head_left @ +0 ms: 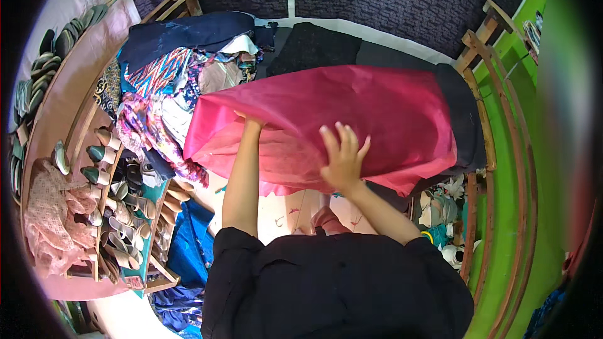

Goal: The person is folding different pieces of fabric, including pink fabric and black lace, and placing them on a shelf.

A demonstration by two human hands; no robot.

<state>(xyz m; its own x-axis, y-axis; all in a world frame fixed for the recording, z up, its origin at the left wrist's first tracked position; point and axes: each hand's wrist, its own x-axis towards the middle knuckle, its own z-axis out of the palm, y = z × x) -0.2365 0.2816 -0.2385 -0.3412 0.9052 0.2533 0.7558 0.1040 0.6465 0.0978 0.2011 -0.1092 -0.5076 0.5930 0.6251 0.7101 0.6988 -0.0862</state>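
A large sheet of shiny pinkish-red cloth (pixel 377 113) lies across the dark surface in front of me, its left end lifted into an open fold. Into that fold reaches my left hand (pixel 252 120); the cloth covers its fingers, so their grip is hidden. My right hand (pixel 343 158) rests against the outside of the cloth near its front side, fingers stretched and spread. Beneath the cloth's right end shows a dark padded edge (pixel 463 119).
Left of the cloth sits a heap of patterned clothes (pixel 151 113) with dark jeans (pixel 182 37) on top. A black folded cloth (pixel 314 50) lies behind. Shoe racks (pixel 135 226) stand at the left, wooden rails (pixel 509 119) at the right. Blue fabric (pixel 191 238) lies low.
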